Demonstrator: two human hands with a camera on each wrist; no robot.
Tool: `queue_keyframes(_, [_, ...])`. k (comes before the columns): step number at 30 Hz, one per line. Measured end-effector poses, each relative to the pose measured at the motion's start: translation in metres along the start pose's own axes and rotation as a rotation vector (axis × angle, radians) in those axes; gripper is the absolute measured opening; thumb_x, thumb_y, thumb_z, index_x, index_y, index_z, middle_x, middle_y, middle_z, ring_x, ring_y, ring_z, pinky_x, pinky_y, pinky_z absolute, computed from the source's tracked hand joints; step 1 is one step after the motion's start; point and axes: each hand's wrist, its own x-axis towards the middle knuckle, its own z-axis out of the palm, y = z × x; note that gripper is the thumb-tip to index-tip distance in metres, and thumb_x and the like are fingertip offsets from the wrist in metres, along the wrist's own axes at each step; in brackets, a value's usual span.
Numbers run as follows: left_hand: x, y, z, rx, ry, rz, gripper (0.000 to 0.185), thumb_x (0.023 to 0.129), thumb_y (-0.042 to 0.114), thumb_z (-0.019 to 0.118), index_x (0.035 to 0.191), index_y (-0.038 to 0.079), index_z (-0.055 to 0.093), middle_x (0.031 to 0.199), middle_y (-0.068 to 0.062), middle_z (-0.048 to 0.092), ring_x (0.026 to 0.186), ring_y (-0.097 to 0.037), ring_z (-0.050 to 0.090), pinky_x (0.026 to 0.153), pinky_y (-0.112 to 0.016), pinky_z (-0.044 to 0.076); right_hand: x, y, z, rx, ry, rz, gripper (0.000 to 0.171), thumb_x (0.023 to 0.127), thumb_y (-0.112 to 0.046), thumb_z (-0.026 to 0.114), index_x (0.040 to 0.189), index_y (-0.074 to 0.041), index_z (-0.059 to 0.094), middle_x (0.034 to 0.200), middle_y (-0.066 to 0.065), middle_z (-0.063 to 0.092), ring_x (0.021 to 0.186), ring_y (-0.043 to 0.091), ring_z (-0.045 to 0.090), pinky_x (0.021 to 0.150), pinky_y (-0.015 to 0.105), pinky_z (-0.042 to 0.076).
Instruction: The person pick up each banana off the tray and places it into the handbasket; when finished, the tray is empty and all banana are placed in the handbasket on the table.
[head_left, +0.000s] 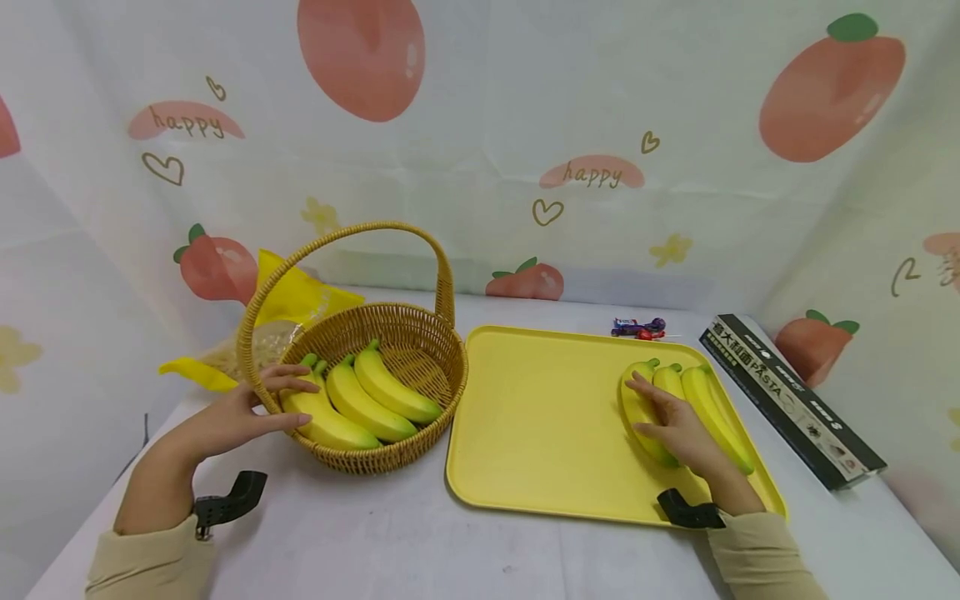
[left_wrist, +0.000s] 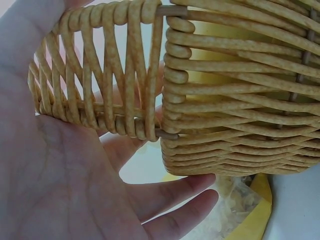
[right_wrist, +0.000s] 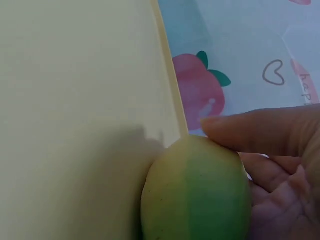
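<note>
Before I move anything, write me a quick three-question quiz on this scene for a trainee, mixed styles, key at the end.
1. How many bananas lie on the yellow tray?
2. True or false: in the head view, the PASTA box lies to the right of the tray.
3. Which of the tray's bananas is the right hand at?
A) leftmost banana
B) middle one
C) rightmost one

Key: 1. Three. 2. True. 3. A.
</note>
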Motion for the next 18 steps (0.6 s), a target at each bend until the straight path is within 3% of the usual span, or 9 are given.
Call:
queue_keyframes(4, [0.0006, 0.0004, 0.0003, -0.004, -0.002, -0.009, 0.038, 0.086, 0.028, 0.066, 0.121, 0.014, 0.058, 0.14, -0.016, 0.036, 0.128, -0.044, 0.03, 0.087, -0.058, 0.04, 0.0004, 0.0006, 0.0016, -0.01, -0.05, 0.009, 0.064, 0.084, 0.002, 0.06, 0.14, 0.008, 0.031, 0.152, 0.027, 0.007, 0.14, 0.04, 0.003, 0.093, -0.005, 0.016])
queue_keyframes(6, [0.0007, 0.0008, 0.0008, 0.0, 0.001, -0.015, 0.038, 0.086, 0.03, 0.066, 0.12, 0.015, 0.059, 0.14, -0.016, 0.036, 0.127, -0.043, 0.031, 0.087, -0.057, 0.04, 0.0007, 0.0008, 0.0023, -0.04, -0.066, 0.028, 0.07, 0.084, -0.001, 0.063, 0.143, 0.008, 0.026, 0.153, 0.027, 0.004, 0.138, 0.046, 0.001, 0.091, -0.006, 0.015])
queue_keyframes(12, [0.0006, 0.0002, 0.002, 0.01, 0.006, -0.011, 0.038, 0.086, 0.031, 0.066, 0.12, 0.015, 0.059, 0.139, -0.016, 0.037, 0.127, -0.043, 0.033, 0.087, -0.056, 0.041, 0.0007, 0.0021, 0.0034, -0.094, -0.139, 0.118, 0.088, 0.086, -0.017, 0.066, 0.147, 0.005, 0.007, 0.153, 0.027, -0.001, 0.139, 0.046, -0.001, 0.087, -0.006, 0.014])
queue_keyframes(18, [0.001, -0.0007, 0.0004, 0.009, 0.002, -0.009, 0.037, 0.086, 0.026, 0.066, 0.121, 0.014, 0.058, 0.14, -0.017, 0.036, 0.125, -0.044, 0.033, 0.084, -0.055, 0.041, 0.0001, 0.002, 0.0021, -0.124, -0.16, 0.099, 0.085, 0.088, -0.018, 0.064, 0.146, 0.006, 0.007, 0.152, 0.028, 0.003, 0.139, 0.047, 0.003, 0.087, -0.005, 0.016])
